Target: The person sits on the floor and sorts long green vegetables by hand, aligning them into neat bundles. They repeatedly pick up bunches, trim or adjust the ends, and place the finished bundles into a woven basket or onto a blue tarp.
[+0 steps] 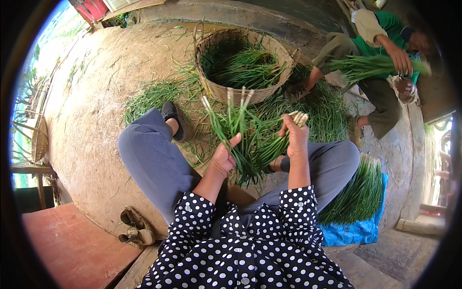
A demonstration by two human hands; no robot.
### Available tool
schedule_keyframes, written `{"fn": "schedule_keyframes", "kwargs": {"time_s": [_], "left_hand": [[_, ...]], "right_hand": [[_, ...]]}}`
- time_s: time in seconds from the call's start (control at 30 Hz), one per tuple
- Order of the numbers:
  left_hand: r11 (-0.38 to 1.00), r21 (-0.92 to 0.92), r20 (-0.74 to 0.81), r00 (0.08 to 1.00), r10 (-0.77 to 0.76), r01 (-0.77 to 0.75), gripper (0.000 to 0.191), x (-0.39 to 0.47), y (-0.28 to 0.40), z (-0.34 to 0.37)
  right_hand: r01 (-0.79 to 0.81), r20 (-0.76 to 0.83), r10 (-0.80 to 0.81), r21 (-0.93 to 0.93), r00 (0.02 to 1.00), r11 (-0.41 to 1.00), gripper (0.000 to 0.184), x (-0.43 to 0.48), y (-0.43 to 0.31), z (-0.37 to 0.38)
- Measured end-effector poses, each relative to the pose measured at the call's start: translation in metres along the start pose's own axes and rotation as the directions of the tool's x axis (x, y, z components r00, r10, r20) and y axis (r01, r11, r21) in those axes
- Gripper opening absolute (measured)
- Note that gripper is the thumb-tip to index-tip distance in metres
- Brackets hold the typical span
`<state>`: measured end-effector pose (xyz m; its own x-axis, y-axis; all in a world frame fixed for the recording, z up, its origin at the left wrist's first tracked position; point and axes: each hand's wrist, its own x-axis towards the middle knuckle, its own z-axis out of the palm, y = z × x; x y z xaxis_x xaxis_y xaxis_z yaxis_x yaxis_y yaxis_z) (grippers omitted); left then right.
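Observation:
My left hand (224, 156) grips a loose bunch of green chives (236, 123) by the leaves, its pale stem ends fanned out and pointing away from me. In my right hand (296, 136) is a second, tighter bunch of chives (272, 150). Its white stem ends (300, 117) stick out above the fist, and its leaves hang down to the left, crossing those of the first bunch between my knees. Beyond my hands stands a round woven bamboo basket (249, 94), partly filled with long green chives (249, 67).
Loose green leaves (325, 112) litter the floor around the basket. At my right, bundled chives (357, 195) lie on a blue plastic sheet (352, 234). A co-worker (382, 32) at upper right holds another bunch (368, 67). Worn shoes (137, 227) sit by a reddish board (75, 249).

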<state>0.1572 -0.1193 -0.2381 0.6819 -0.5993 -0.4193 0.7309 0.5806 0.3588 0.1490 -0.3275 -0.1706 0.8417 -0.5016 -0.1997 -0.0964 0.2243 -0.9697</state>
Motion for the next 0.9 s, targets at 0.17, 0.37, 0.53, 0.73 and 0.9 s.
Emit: {"fn": "schedule_keyframes", "kwargs": {"time_s": [0.17,0.37,0.53,0.73,0.9], "left_hand": [[0.980,-0.084,-0.043,0.983,0.177,-0.180,0.030,0.010,0.029,-0.029],[0.800,0.205,-0.416,0.690,0.593,-0.564,0.014,0.003,0.086,-0.046],[0.831,0.296,-0.426,0.713,0.557,-0.471,0.013,-0.005,0.080,-0.028],[0.911,0.293,-0.251,0.896,0.367,-0.291,0.039,-0.006,0.042,0.007],[0.939,0.301,-0.072,0.978,0.198,-0.168,0.045,-0.004,0.019,0.025]], "right_hand": [[0.064,-0.223,-0.056,0.026,0.973,0.998,0.015,0.012,-0.011,-0.025],[0.147,-0.397,-0.234,-0.238,0.888,0.960,0.017,0.024,-0.043,-0.075],[0.122,-0.085,-0.148,-0.261,0.985,0.958,0.019,0.015,-0.041,-0.064],[0.039,0.271,0.048,-0.308,0.961,0.951,0.020,0.000,-0.037,-0.035],[0.020,0.466,0.097,-0.241,0.879,0.970,0.024,-0.013,-0.035,-0.016]]}}
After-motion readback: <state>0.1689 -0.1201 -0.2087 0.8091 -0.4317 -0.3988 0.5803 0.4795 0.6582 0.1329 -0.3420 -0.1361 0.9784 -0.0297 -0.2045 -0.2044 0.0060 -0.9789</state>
